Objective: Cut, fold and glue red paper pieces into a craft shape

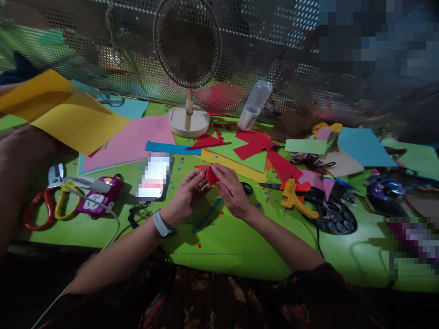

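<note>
Over the middle of the green table (233,246), a small red piece of paper (211,176) sits between my two hands. My left hand (187,194), with a pale watch at the wrist, pinches its left side. The fingers of my right hand (232,189) press on its right side. Beneath them lie a thin blue strip (207,215) and scattered red and blue paper bits. Black scissors handles (247,188) show just beside my right hand. To the left of my left hand rests a lit phone (154,176).
A fan (188,121) and a tilted clear bottle (254,105) stand at the back. At left, another person's arm (20,164) is near yellow paper (82,121), above red-and-yellow-handled scissors (40,210) and a purple device (101,196). Right are a yellow glue gun (295,201) and black palette (338,217).
</note>
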`<state>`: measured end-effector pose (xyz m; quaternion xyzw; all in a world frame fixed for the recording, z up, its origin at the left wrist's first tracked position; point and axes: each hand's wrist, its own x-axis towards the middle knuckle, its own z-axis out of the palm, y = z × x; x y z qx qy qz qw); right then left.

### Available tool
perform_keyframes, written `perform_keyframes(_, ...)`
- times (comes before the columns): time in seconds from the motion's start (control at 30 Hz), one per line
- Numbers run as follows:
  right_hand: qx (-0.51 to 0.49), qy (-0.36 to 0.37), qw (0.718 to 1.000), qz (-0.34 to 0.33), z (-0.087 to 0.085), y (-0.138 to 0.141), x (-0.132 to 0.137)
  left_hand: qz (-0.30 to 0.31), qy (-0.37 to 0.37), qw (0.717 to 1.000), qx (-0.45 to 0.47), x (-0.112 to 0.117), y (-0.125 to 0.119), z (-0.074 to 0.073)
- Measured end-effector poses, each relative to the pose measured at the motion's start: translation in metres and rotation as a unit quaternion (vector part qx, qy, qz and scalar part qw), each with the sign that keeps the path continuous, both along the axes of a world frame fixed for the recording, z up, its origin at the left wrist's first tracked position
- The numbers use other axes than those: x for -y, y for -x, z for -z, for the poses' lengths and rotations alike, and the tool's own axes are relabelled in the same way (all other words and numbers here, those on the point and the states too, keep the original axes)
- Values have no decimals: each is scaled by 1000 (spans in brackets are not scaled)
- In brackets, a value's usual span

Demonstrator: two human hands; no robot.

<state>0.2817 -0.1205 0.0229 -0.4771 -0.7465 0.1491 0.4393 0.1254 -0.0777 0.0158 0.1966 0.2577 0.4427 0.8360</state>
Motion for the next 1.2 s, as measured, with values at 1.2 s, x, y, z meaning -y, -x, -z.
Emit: perform_keyframes(1.2,-199,223,954,31,-24,-18,-13,-6,-50,997,-61,1,-1,3)
